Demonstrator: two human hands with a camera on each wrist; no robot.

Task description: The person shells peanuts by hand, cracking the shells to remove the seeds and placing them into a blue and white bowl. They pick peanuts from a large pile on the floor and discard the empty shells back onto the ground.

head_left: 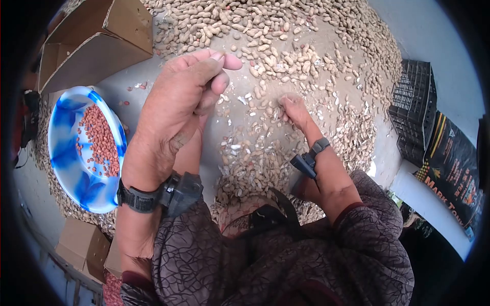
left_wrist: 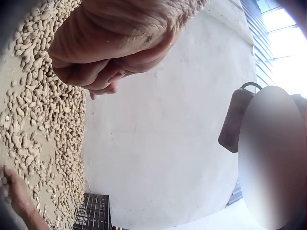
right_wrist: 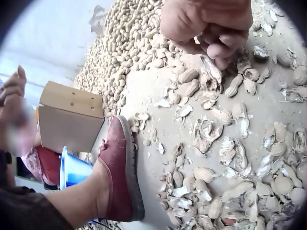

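My left hand (head_left: 181, 94) is raised over the floor, fingers curled and thumb against the index finger. In the left wrist view the left hand (left_wrist: 110, 48) shows bent fingers; nothing is visible in them, though the palm is hidden. Low among the peanuts, my right hand (head_left: 294, 109) lies to the right of the left one. The right wrist view has the right hand (right_wrist: 211, 31) with curled fingers, its fingertips at a broken peanut shell (right_wrist: 209, 74); whether they pinch it I cannot tell. Unshelled peanuts (head_left: 301, 64) and opened shells (head_left: 260, 163) cover the floor.
A blue-and-white basin (head_left: 64, 140) holds reddish kernels (head_left: 99, 137) at the left. Behind it stands an open cardboard box (head_left: 94, 61). A black crate (head_left: 411, 102) and a printed black sack (head_left: 451, 158) are at the right. A red shoe (right_wrist: 117, 177) rests on the floor.
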